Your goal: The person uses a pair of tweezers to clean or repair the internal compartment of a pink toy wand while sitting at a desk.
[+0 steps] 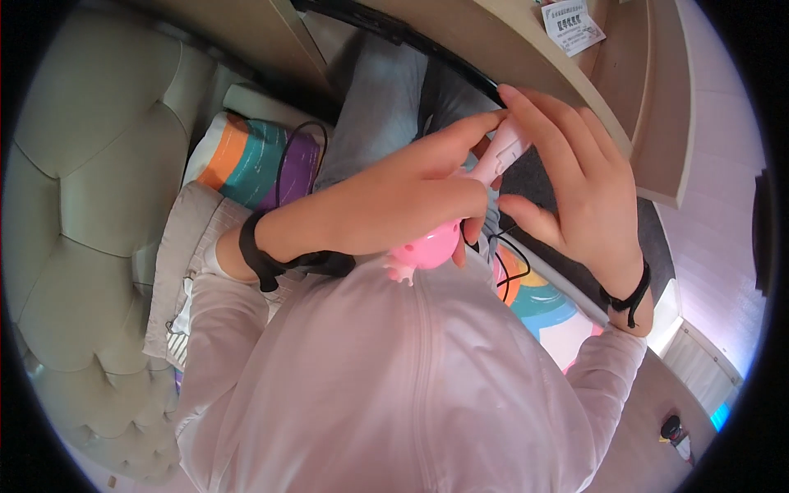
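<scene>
My left hand [448,181] is wrapped around a pink gadget with a handle, held in front of my chest. Its pale pink handle [501,154] points up and to the right, away from me. The rounded bright pink end [436,246], with a small pale crown-shaped piece, shows below the hand. My right hand [571,168] is beside the far end of the handle, fingers stretched and thumb apart. Its index finger reaches over the handle's tip; whether it touches cannot be made out. A black band circles each wrist.
A tufted pale seat back [107,205] stands at the left. Colourful striped fabric [259,160] lies beside my legs [378,90], with a thin black cable across it. A curved wooden desk [649,99] with a printed paper slip [573,26] is at the upper right.
</scene>
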